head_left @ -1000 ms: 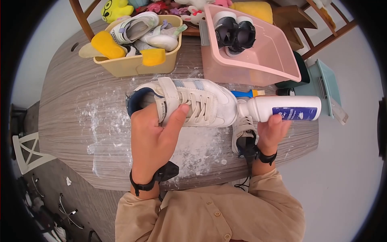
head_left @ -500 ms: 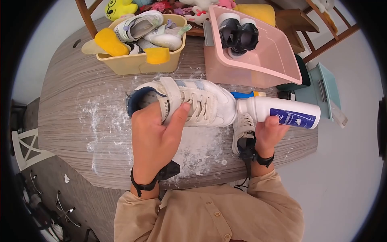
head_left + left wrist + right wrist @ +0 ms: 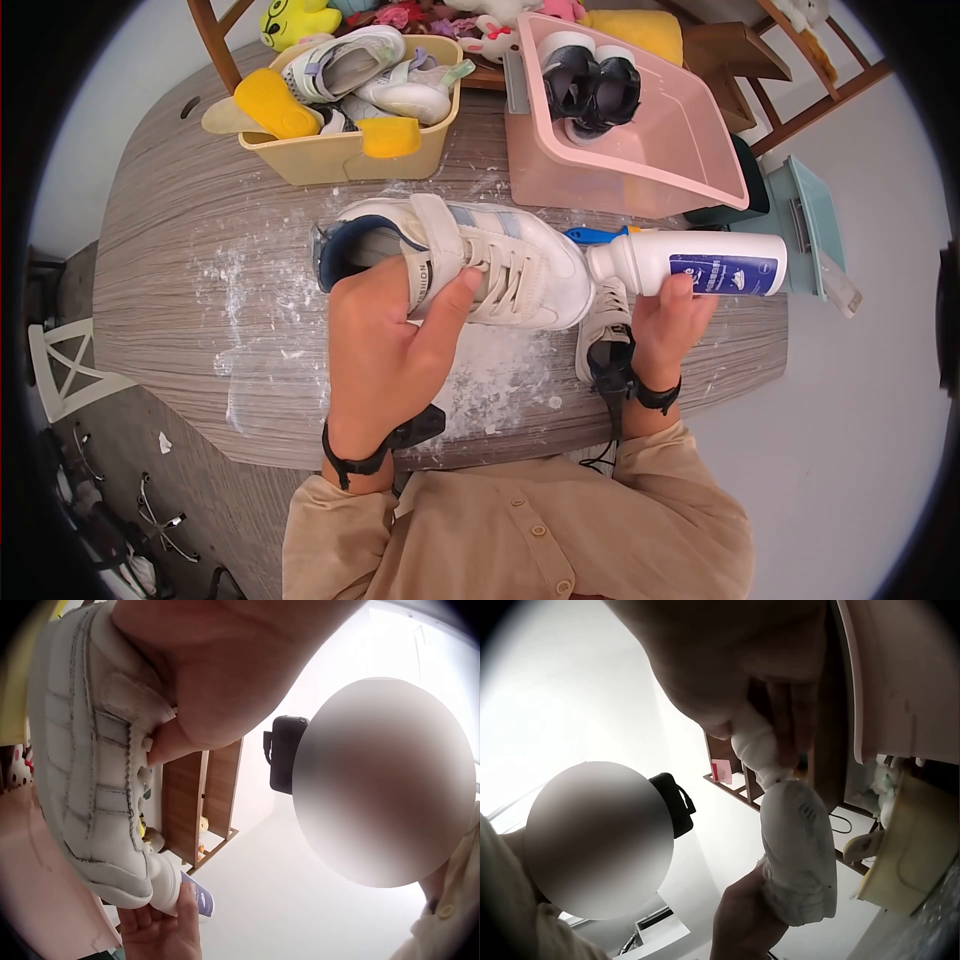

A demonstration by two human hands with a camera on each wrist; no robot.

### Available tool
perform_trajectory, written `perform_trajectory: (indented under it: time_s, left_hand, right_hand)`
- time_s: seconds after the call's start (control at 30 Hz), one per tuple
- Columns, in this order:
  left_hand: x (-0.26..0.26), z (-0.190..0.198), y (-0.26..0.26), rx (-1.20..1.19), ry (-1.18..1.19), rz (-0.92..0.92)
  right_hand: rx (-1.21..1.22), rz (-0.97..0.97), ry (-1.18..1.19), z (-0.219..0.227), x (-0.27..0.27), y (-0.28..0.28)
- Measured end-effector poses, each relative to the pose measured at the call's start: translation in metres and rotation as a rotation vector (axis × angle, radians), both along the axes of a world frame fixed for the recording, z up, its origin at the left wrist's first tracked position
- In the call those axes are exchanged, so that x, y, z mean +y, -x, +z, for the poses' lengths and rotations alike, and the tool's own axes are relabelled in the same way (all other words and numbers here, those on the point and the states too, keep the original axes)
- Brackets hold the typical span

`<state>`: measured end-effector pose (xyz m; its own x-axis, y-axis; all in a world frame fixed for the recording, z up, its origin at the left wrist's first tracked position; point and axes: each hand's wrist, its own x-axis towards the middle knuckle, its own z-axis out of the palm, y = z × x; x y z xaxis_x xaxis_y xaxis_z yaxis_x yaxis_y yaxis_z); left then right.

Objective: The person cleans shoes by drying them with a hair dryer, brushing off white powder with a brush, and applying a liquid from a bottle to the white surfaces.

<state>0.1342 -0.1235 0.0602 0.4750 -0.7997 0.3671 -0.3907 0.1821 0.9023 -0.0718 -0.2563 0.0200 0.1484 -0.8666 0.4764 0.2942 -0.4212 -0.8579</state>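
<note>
My left hand [image 3: 385, 345] grips a white lace-up sneaker [image 3: 545, 265] at its opening, thumb over the laces and fingers inside. The sneaker is held sideways, toe to the right, with a blue lining and pale blue stripes. In my right hand [image 3: 672, 325] lies a white bottle [image 3: 650, 260] with a blue label, its narrow end right at the sneaker's toe. The left wrist view also shows the bottle [image 3: 166, 881] against the toe of the sneaker [image 3: 67, 765]. Below the bottle, a second sneaker [image 3: 605, 330] stands on the table, partly hidden by the right hand.
A blue-handled brush [image 3: 590, 236] lies behind the bottle. At the back stand a yellow bin [image 3: 300, 170] of shoes and a pink bin [image 3: 610, 190] with black-and-white shoes [image 3: 592, 90]. White residue [image 3: 250, 300] marks the wooden table [image 3: 160, 220]. A teal container [image 3: 800, 230] is at the right.
The sneaker has turned slightly, its toe now lower and nearer my body. The bottle has rolled and levelled a little, its base end rising.
</note>
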Motion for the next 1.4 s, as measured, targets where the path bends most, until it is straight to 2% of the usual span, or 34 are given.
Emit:
perform_trajectory:
  time_s: [0.17,0.37,0.57,0.67,0.83,1.0,1.17,1.3,1.33,1.4]
  left_hand:
    - [0.002,0.005,0.001,-0.003,-0.016,-0.020]
    - [0.002,0.007,-0.001,-0.022,-0.011,-0.046]
    - [0.001,0.008,-0.001,-0.028,-0.003,-0.085]
    - [0.002,0.006,0.000,-0.007,-0.025,-0.136]
    - [-0.001,0.004,0.002,-0.018,-0.008,-0.131]
    - [-0.002,0.003,0.002,-0.134,0.027,-0.137]
    - [0.001,0.002,-0.002,-0.293,0.066,-0.153]
    - [-0.001,0.006,-0.001,-0.248,0.110,-0.192]
    - [-0.001,0.006,-0.001,-0.257,0.112,-0.198]
    - [-0.002,0.004,-0.001,-0.274,0.117,-0.205]
  right_hand:
    - [-0.077,0.114,-0.128,0.009,0.001,-0.005]
    - [-0.054,0.224,-0.142,-0.001,-0.007,0.004]
    - [-0.101,0.196,-0.235,0.008,0.000,-0.004]
    - [-0.053,0.227,-0.202,-0.003,-0.006,0.004]
    - [-0.036,0.160,-0.158,-0.001,-0.004,0.001]
    - [0.081,-0.029,-0.076,0.007,0.004,-0.006]
    - [0.027,0.097,-0.135,0.001,0.000,-0.003]
    - [-0.174,0.354,-0.422,0.023,0.005,-0.014]
    - [-0.135,0.435,-0.489,0.016,-0.003,-0.007]
    - [-0.273,0.557,-0.662,0.022,-0.002,-0.014]
